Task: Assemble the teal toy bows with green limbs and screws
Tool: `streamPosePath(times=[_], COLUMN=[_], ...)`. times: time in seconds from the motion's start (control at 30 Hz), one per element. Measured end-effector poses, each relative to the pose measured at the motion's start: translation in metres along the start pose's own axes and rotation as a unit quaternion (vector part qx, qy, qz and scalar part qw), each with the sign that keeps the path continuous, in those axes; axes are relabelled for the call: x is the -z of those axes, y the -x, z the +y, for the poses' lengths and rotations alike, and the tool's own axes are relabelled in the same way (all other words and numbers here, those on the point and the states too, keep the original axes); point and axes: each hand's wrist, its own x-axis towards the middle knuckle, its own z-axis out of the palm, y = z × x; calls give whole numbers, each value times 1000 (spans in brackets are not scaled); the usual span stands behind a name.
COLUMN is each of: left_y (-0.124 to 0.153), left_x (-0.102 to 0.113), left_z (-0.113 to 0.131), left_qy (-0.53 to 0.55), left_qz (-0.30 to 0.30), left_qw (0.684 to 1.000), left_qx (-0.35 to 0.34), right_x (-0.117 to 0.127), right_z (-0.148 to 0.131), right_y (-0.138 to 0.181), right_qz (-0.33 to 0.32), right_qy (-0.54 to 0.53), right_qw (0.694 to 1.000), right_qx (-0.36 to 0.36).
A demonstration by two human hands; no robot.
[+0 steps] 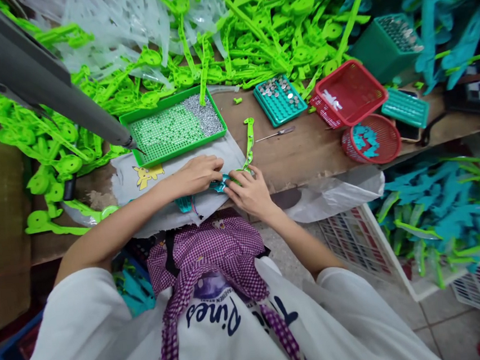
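Over the grey cloth (220, 153) at the bench's front edge, my two hands meet on one plastic assembly. My left hand (199, 175) is closed, its curled fingers at a translucent teal plastic part (220, 184). From the other side, my right hand (250, 193) grips the rounded end of a lime green plastic part (249, 136), whose long narrow arm points away from me. Fingers cover most of where the teal and green pieces meet. Another teal piece (184, 204) lies on the cloth beneath my left wrist.
A green tray (132, 122) of small metal pieces stands behind my hands, under a grey powered-tool-like arm (57, 90). Right of it are a teal tray (278, 117), a screwdriver (284, 131) and red baskets (353, 92). Lime green parts (285, 34) heap up behind.
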Motion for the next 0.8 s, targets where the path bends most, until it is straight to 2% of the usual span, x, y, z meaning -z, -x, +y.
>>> streamPosePath(times=[0.17, 0.33, 0.4, 0.5, 0.6, 0.67, 0.8], left_y=[6, 9, 12, 13, -1, -19, -50], left_x=[4, 1, 3, 8, 11, 9, 0], left_z=[6, 6, 11, 28, 44, 49, 41], left_qy=[0, 1, 2, 10, 54, 90, 134], left_qz=[21, 19, 32, 88, 134, 135, 111], left_qw=[999, 998, 997, 991, 983, 979, 969], left_qx=[47, 63, 71, 101, 114, 127, 174], right_x=[-1, 2, 10, 26, 33, 29, 13], right_z=[-1, 0, 2, 13, 33, 48, 64], right_y=[1, 6, 10, 16, 16, 12, 8], right_qz=[-12, -3, 31, 138, 214, 204, 155], right_qy=[-31, -75, -90, -107, -125, -132, -143], right_qw=[999, 997, 995, 983, 958, 956, 969], right_qx=[-17, -13, -11, -59, -147, -162, -130])
